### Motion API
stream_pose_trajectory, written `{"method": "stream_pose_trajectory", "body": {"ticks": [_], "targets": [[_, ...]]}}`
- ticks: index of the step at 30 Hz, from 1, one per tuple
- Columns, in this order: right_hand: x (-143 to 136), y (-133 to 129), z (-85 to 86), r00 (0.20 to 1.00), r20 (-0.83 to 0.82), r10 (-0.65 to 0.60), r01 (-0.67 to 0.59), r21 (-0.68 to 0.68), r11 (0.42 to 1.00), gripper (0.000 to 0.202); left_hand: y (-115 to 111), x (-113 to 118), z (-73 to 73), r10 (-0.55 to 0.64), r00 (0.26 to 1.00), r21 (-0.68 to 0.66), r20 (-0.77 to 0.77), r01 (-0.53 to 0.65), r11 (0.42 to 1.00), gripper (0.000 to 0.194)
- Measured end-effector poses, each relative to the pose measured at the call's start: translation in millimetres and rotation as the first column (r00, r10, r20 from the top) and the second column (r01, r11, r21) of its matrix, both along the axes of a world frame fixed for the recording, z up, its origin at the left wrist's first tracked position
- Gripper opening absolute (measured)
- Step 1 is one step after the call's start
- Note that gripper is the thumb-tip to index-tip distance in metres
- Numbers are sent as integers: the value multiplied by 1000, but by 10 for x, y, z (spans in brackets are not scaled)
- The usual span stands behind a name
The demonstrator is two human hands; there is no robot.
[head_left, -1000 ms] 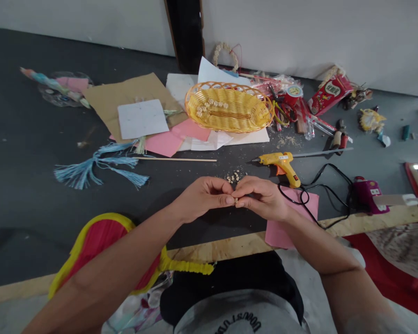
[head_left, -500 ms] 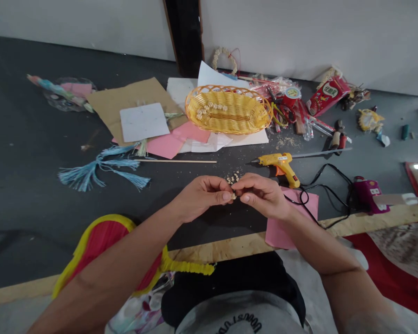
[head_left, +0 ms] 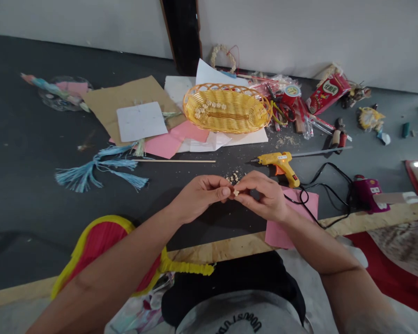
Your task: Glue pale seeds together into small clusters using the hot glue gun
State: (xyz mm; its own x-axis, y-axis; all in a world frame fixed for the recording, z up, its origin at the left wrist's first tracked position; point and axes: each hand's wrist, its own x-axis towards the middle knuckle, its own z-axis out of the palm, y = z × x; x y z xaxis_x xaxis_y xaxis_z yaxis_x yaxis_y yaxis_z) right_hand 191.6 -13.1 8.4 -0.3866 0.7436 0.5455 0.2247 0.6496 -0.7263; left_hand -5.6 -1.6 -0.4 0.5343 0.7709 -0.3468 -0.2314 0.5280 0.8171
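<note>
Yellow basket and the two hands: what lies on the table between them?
In the head view, a thin wooden stick and a small heap of pale beads lie between the yellow basket and the hands.

On the table (head_left: 28, 185), the wicker basket (head_left: 226, 109) sits on a spread of paper sheets (head_left: 195, 137), far behind the two hands. The glue gun (head_left: 278, 163) lies right of a small heap of beads (head_left: 232, 176), its cord (head_left: 320, 185) running rightward. The tassel (head_left: 97, 167) lies left, a thin stick (head_left: 174, 161) between it and the beads.
</note>
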Motion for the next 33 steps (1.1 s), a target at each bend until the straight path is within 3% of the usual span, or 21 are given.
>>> {"method": "stream_pose_trajectory", "body": {"ticks": [5, 9, 13, 18, 23, 26, 29, 33], "targets": [[-18, -5, -19, 998, 53, -23, 20, 68, 997, 12, 0, 1, 28, 4, 1000, -30, -21, -4, 1000, 32], [-6, -7, -19, 999, 34, -17, 15, 38, 999, 14, 7, 7, 51, 15, 1000, -39, -21, -16, 999, 31], [22, -24, -31, 999, 0, -54, 54, -73, 996, 16, 19, 4, 66, 43, 999, -55, -1, -43, 998, 32], [54, -34, -96, 983, -67, -170, 145, -280, 949, 16, 41, -18, 49, 76, 997, -74, 23, -74, 995, 31], [87, 26, -102, 925, -189, -328, 251, -341, 906, 15, 72, -38, 28, 179, 982, -102, 69, -171, 980, 31], [94, 56, -71, 904, -182, -388, 302, -372, 878, 16, 91, -41, 29, 260, 959, -102, 115, -249, 963, 28], [98, 58, -61, 922, -109, -371, 301, -402, 865, 22, 103, -39, 41, 307, 936, -97, 171, -294, 951, 26], [108, 34, -126, 946, -108, -305, 246, -370, 896, 31, 110, -36, 60, 325, 923, -99, 208, -311, 945, 25]]}}
